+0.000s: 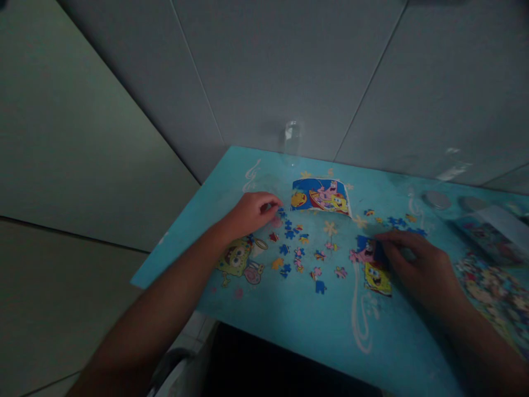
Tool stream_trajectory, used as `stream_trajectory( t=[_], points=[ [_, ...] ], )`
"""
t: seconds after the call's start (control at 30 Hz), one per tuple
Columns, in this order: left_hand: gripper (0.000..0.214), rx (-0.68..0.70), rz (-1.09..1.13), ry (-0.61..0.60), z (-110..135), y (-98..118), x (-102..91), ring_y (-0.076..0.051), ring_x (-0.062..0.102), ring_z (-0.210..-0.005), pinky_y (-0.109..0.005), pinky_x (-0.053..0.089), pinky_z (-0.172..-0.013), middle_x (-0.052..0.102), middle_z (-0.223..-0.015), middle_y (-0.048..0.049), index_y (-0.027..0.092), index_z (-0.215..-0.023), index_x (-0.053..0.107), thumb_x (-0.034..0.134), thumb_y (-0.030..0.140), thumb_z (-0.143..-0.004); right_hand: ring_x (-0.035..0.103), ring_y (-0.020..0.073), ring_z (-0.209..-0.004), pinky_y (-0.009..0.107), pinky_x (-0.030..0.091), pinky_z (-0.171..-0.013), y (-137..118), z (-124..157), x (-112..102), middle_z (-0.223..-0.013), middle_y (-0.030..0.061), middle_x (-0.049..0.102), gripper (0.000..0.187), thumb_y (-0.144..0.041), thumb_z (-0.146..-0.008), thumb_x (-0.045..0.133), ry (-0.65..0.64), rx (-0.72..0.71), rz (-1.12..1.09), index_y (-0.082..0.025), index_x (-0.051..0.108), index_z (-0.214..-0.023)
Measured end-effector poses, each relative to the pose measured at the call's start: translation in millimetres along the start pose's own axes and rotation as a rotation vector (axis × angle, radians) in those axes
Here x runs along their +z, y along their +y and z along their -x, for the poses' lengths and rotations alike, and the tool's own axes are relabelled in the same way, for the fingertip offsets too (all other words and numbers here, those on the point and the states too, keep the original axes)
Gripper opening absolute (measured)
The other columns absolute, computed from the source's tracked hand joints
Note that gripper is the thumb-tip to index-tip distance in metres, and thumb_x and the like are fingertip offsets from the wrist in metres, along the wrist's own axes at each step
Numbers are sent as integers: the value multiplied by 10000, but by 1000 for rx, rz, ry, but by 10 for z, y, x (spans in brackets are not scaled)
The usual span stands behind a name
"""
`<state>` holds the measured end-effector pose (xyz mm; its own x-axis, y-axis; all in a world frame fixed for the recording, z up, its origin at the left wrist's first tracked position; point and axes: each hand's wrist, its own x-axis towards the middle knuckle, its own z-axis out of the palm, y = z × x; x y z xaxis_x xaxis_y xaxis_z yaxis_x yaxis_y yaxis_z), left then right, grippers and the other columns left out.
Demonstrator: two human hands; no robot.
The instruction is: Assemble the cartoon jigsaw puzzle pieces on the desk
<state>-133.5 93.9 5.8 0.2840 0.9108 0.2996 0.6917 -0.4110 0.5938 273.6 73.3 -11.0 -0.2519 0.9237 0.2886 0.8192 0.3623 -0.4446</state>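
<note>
My left hand (255,212) is closed in a pinch, its fingertips at a small blue puzzle piece (282,212). My right hand (417,264) has its fingers bent together on the upper right side of a joined puzzle section (377,277), which shows a yellow cartoon face and a pink figure. The fingers partly cover that section's dark blue corner. Between my hands lie several loose puzzle pieces (298,252) in blue, pink, red and yellow. Behind them is a picture sheet (321,196) with the same cartoon figures, its near right corner curled.
The light blue table (264,309) has printed cartoon decorations and meets a grey wall. Near the back edge stands a clear bottle or glass (292,143). More blue pieces (397,222) lie beyond my right hand. At right are round lids (438,199), a box (491,237) and a colourful pile (491,292).
</note>
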Motion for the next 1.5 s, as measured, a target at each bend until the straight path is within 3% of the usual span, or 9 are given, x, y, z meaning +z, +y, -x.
stream_trajectory(
  t=[0.27,0.37,0.5,0.63,0.8,1.07,1.23,1.4,1.5],
  points=[
    [194,-17,14,2,-4,-14,13,-130,663,-761,-253,489,-677,770,-989,-39,192,-1069,741,595,218,-944,667,273,-1000,452,513,-951,-124,-10,-23,-1050,95,734,217,-291,-984,558,59,-221,118,-193,727,-1078],
    [195,-9,5,-4,-12,-33,21,-134,670,-772,-258,501,-693,770,-997,-35,197,-1073,739,591,220,-949,652,274,-1010,474,511,-954,-380,63,25,-1094,98,717,205,-276,-961,616,76,-379,74,-195,717,-1120],
    [197,-1,7,-12,-12,-60,30,-144,688,-818,-273,530,-754,769,-1023,-30,208,-1080,734,581,230,-959,645,270,-1029,475,528,-919,-945,222,204,-1143,102,712,289,-198,-982,588,-116,-504,-14,-211,671,-1259],
    [199,25,5,3,-6,-76,40,-159,709,-889,-292,553,-822,770,-1042,-27,217,-1070,734,571,222,-957,656,266,-964,472,551,-888,-1457,297,439,-1022,80,725,216,-245,-995,597,-203,-453,-94,-239,710,-1179],
    [201,53,14,7,-2,-79,67,-174,720,-936,-302,561,-855,769,-1042,-30,218,-1067,733,568,201,-953,652,304,-960,501,549,-864,-1736,244,610,-982,80,709,223,-331,-873,780,-289,-316,-2,-233,739,-1070],
    [181,74,45,-1,-1,-52,104,-173,716,-935,-300,550,-855,763,-1024,-27,218,-1054,735,588,196,-950,643,285,-979,494,525,-899,-1776,203,634,-996,54,700,156,-251,-857,790,-351,-238,-43,-225,715,-992],
    [178,75,47,3,-4,-37,82,-174,712,-927,-306,544,-859,761,-1020,-28,218,-1051,734,587,197,-954,656,235,-904,429,531,-869,-1711,121,530,-899,39,710,34,-186,-937,687,-358,-375,-115,-213,707,-945],
    [176,73,51,-6,-2,4,68,-183,713,-941,-315,550,-863,760,-1033,-33,223,-1057,734,583,211,-967,680,235,-949,417,552,-865,-1334,-320,360,-1006,77,744,233,-222,-1027,539,-188,-429,-143,-212,737,-1150],
    [168,66,63,-6,1,32,84,-185,717,-930,-320,557,-849,763,-1026,-39,218,-1051,734,589,215,-967,688,235,-976,422,558,-884,-1105,-617,372,-1028,83,748,266,-168,-993,554,-237,-529,-92,-230,768,-1139]
  ],
)
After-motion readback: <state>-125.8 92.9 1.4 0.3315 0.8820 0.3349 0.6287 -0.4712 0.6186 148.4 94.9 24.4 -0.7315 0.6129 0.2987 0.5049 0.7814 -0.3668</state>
